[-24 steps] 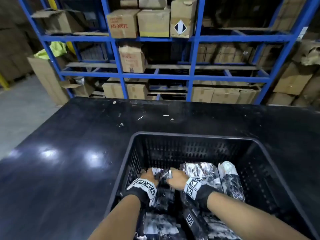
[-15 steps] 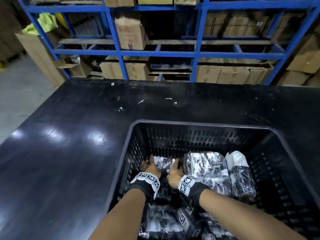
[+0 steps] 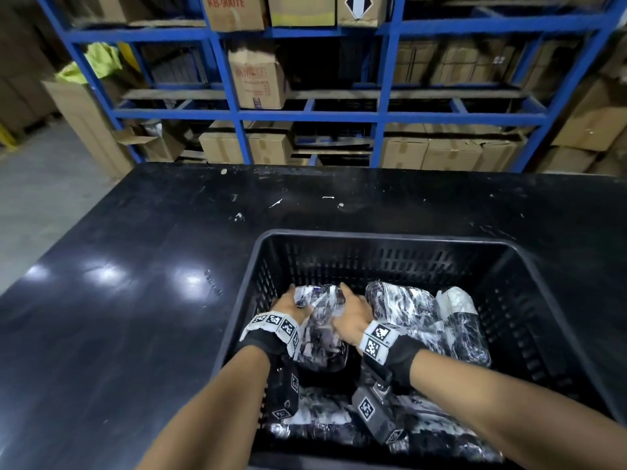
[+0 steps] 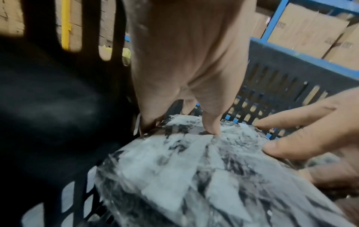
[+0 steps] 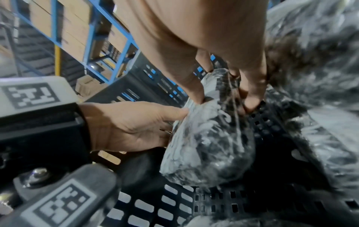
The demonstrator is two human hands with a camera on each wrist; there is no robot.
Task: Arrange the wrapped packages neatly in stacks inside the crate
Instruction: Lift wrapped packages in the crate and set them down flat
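Observation:
A black slotted crate (image 3: 383, 238) stands on the black table and holds several plastic-wrapped black-and-white packages. Both hands grip one package (image 3: 320, 320) at the crate's far left corner. My left hand (image 3: 290, 305) curls round its left side, thumb on top, as the left wrist view shows (image 4: 211, 129). My right hand (image 3: 353, 308) holds its right side, thumb and fingers pinching the far end (image 5: 223, 98). In the right wrist view the package (image 5: 209, 141) hangs a little above the crate floor. Two more packages (image 3: 403, 307) (image 3: 461, 320) lie to its right.
More wrapped packages (image 3: 319, 415) lie at the crate's near side under my forearms. The black table (image 3: 118, 300) stretches left and beyond the crate. Behind it stands blue shelving (image 3: 305, 115) full of cardboard boxes. Grey floor (image 3: 37, 198) lies at far left.
Both hands have slid further toward the crate's far wall with the package between them. The head view has shifted slightly.

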